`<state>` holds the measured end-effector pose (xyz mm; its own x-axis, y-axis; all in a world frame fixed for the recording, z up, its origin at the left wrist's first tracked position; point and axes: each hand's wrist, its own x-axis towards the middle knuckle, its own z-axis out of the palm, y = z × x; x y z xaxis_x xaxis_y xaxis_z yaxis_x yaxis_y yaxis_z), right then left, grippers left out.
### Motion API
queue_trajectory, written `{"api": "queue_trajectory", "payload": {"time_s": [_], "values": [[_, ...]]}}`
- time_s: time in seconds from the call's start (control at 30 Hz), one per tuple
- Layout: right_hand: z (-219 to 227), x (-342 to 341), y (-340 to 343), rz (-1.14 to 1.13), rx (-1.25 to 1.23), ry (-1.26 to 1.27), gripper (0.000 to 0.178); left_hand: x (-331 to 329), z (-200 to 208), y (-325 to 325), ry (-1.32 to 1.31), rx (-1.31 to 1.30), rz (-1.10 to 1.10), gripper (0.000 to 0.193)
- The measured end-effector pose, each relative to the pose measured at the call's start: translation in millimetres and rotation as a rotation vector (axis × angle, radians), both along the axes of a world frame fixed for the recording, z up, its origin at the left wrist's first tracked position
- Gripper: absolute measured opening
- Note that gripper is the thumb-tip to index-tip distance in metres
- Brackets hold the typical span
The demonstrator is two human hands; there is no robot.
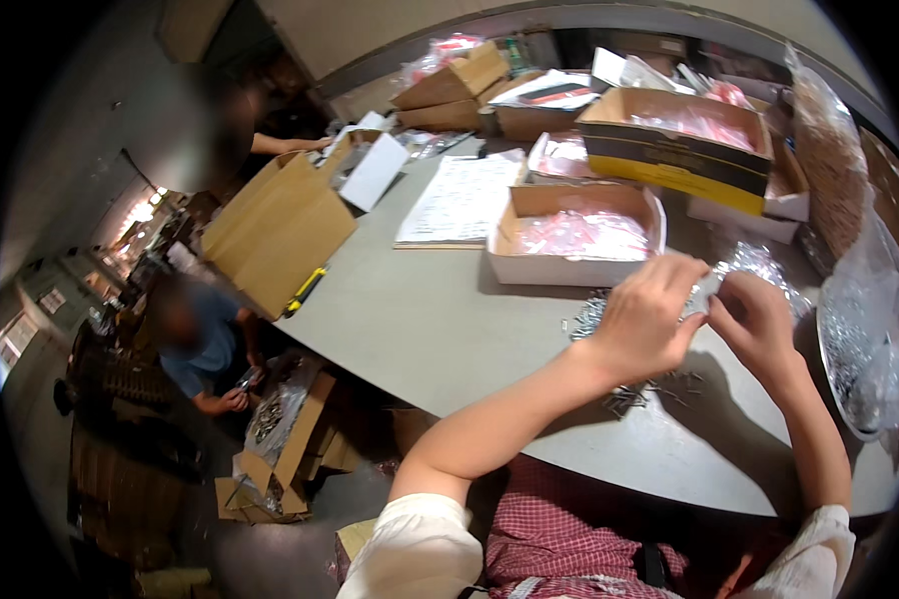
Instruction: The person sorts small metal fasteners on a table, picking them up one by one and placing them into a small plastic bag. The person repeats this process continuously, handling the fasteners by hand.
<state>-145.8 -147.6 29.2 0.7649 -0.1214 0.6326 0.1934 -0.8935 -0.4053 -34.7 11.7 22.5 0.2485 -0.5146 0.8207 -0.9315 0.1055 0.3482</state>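
Note:
My left hand (pixel 647 317) and my right hand (pixel 759 321) meet above the grey table (pixel 420 329), both pinching a small clear plastic bag (pixel 704 296) between their fingertips. Under and around the hands lies a loose pile of small metal screws (pixel 629 389). Just beyond my left hand stands an open cardboard box (pixel 577 235) filled with small pinkish packets. What is inside the bag cannot be made out.
A metal bowl lined with plastic (pixel 859 349) holds more metal parts at the right edge. Several open cartons (pixel 679 140) and a paper sheet (pixel 461 198) crowd the far table. A brown carton (pixel 275 228) stands at the left end. A seated person (pixel 198 339) works below left.

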Motion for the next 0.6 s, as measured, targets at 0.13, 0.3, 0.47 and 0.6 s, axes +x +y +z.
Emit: {"api": "queue_trajectory", "payload": {"time_s": [0.13,0.3,0.47,0.6], "values": [[6.2,0.2,0.4,0.135,0.558,0.267,0.023,4.9,-4.6,3.0,-0.074,0.021,-0.045,0.032],[10.0,-1.7,-7.9,0.130,0.659,0.344,0.029,5.4,-5.6,0.2,-0.097,0.100,-0.040,0.037],[12.9,2.6,-5.0,0.124,0.197,0.027,0.016,12.4,-4.4,4.4,-0.045,0.184,-0.001,0.035],[22.6,-7.9,-15.7,0.275,-0.160,0.041,0.019,10.4,-0.1,3.9,0.389,0.351,-0.195,0.032]]}}
